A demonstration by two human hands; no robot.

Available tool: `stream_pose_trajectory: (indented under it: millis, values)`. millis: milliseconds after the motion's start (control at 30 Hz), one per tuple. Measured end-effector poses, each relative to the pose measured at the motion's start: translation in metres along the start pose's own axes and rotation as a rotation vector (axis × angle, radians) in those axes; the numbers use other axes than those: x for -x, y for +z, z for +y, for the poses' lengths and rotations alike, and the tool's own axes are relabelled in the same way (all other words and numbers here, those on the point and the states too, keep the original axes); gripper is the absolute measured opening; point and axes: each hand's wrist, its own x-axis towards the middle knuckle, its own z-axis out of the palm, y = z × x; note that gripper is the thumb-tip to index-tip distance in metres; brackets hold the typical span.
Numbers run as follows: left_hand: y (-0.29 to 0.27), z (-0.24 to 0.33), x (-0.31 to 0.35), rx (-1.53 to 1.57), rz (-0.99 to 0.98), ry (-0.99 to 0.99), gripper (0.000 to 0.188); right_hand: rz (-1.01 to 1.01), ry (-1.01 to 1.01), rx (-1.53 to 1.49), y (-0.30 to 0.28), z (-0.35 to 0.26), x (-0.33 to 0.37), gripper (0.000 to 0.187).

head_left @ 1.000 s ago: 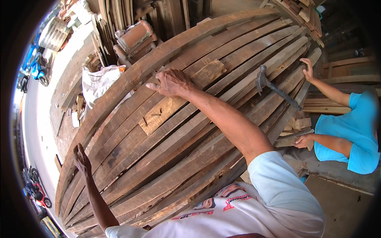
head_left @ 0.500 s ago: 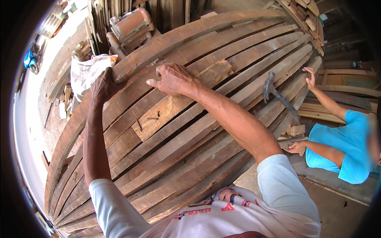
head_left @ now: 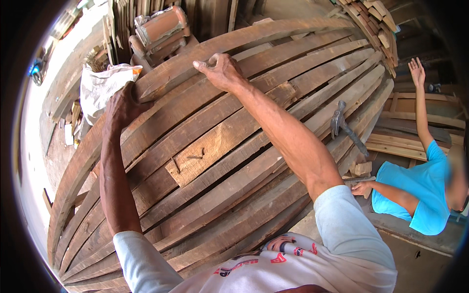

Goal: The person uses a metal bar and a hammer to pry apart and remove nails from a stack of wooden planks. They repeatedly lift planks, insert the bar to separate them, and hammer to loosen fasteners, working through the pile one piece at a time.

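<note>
Many long, curved brown wooden planks lie side by side in front of me. My left hand (head_left: 123, 106) is closed on the outermost curved plank (head_left: 168, 73) at the far side, its thumb toward me. Farther right along that plank, my right hand (head_left: 221, 72) rests with bent fingers and the thumb out along the wood; its lower fingers are partly hidden. Nearer me, a pale wood block (head_left: 207, 149) with bent nails lies on the planks. To the right, a claw hammer (head_left: 338, 122) with a dark handle lies across them.
A white plastic bag (head_left: 100, 90) stands beyond my left hand, near an orange-brown machine (head_left: 163, 29). At right, a person in a blue shirt (head_left: 405, 195) raises one hand beside more boards (head_left: 400, 144). Wood offcuts (head_left: 378, 22) are piled at the far right.
My right hand has moved away from me, from the inner planks to the outermost plank. My left hand stays on that plank. The person at right has lifted a hand off the planks.
</note>
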Motion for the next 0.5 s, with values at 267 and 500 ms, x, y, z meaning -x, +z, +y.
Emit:
stream_pose_trajectory:
  millis: [267,500]
  values:
    - [0.005,-0.012,-0.014,-0.010,-0.014,0.036,0.065,-0.004,-0.124,0.024,0.006,0.013,-0.009,0.087]
    - [0.001,-0.014,-0.017,0.027,-0.047,0.002,0.068,-0.026,-0.109,-0.142,0.004,0.010,-0.013,0.088]
